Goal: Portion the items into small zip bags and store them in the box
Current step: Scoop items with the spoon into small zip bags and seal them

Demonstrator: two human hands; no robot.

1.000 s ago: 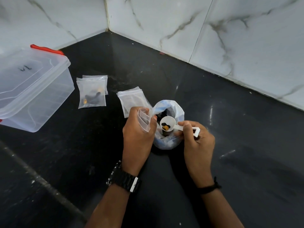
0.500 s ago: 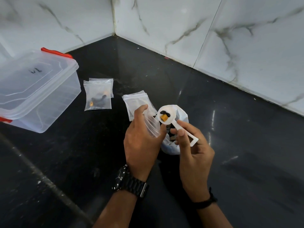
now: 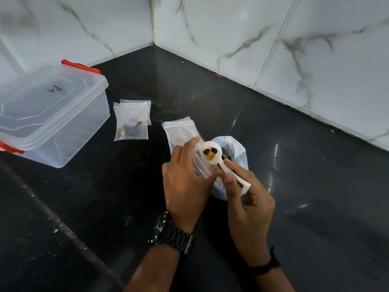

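The black worktop [image 3: 294, 186] runs into a corner of marble-look wall tiles and carries everything. Largest on it is the clear plastic box [image 3: 52, 114] at the left, its lid on and red latches showing, so it will need opening before anything goes in. Just right of it lie filled zip bags [image 3: 131, 123], one partly over another, with dark and orange pieces inside, apparently set aside near the box for storing. A small stack of empty zip bags [image 3: 179, 131] lies close to the hands, within easy reach. The bluish supply bag [image 3: 235, 152] stands open beside the stack, partly behind the hands, dark items visible in its mouth. The left hand [image 3: 185, 182] grips a small zip bag [image 3: 202, 165] with its mouth held up toward the scoop. The right hand [image 3: 248, 199] pinches the handle of the white scoop [image 3: 212, 153], whose bowl, holding dark pieces and an orange one, sits at the bag's mouth, likely about to tip in.
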